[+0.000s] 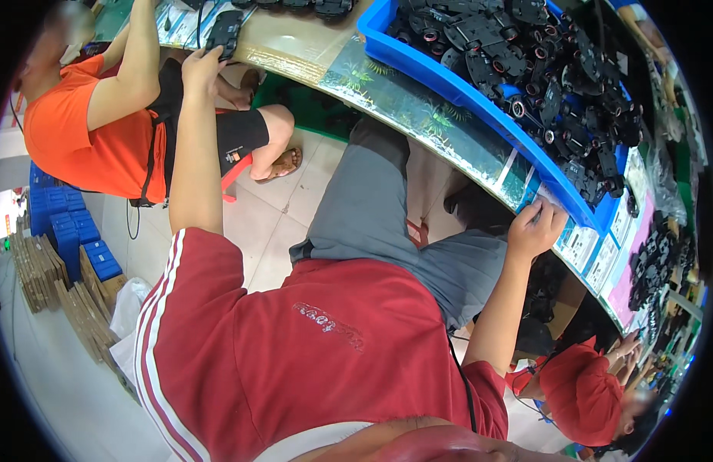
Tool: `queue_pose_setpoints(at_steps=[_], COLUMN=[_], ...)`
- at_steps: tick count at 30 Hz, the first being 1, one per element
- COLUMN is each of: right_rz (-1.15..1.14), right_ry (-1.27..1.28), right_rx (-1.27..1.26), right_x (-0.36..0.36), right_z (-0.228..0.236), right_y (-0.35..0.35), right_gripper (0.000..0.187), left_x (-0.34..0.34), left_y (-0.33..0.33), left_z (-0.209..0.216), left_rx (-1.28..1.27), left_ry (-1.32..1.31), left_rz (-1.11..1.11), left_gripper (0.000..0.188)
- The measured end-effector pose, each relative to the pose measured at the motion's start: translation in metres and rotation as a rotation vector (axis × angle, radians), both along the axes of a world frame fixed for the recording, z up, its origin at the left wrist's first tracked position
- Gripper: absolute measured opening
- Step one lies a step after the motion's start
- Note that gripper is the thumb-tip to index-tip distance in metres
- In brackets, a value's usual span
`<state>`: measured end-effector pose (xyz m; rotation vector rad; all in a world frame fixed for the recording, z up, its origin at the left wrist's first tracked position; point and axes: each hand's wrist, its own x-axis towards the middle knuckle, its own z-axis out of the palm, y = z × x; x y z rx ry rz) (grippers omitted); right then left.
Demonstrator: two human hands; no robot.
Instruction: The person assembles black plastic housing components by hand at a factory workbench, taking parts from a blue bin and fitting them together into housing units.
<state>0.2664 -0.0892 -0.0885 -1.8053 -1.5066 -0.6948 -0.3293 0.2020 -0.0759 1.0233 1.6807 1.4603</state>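
Black plastic, moulded like the underside of a toy car, makes up the car-shaped part point(224, 35) that the left hand point(201, 71) grips by its near end, fingers closed on it; the part is at the edge of the worktable point(406, 91), toward the upper left, with a brown sheet point(295, 48) just to its right and a row of similar black pieces point(318, 7) beyond that; the right hand point(537, 225) is well apart from the left, at the table's edge beside the near wall of a long blue bin point(449, 86), its fingers curled in; something small and dark shows at the fingertips, but I cannot tell what it is or whether it is firmly held; the bin is heaped with black parts point(487, 48), some bearing small wheels with reddish rims; farther right along the table, more dark parts point(651, 258) lie by a pink sheet point(621, 299), with a clear plastic bag point(664, 185) above them; under the table stands a green bin point(295, 106); to the left sits a co-worker in an orange shirt point(102, 142), and at lower right another in red point(580, 394); on the floor at left, blue boxes point(61, 219) stand near flattened cardboard point(37, 271), and a white bag point(132, 308) is beside the cardboard.
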Motion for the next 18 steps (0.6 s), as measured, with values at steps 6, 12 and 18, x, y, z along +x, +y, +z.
queue_pose_setpoints(at_steps=[6, 12, 18], right_rz=[-0.061, -0.056, -0.051], right_ry=[-0.018, -0.041, -0.031], right_rx=[-0.031, -0.011, -0.004], right_x=[0.001, 0.003, -0.001], right_z=[0.0, -0.003, -0.007], right_y=[-0.002, -0.002, 0.006], right_gripper=[0.013, 0.017, 0.017], left_x=[0.007, 0.003, -0.014], left_y=[0.02, 0.064, 0.094], left_z=[-0.009, -0.011, -0.009], left_rx=[-0.007, 0.081, 0.039], left_ry=[-0.02, 0.082, 0.116], left_rz=[0.139, 0.29, 0.549], left_gripper=[0.034, 0.038, 0.036])
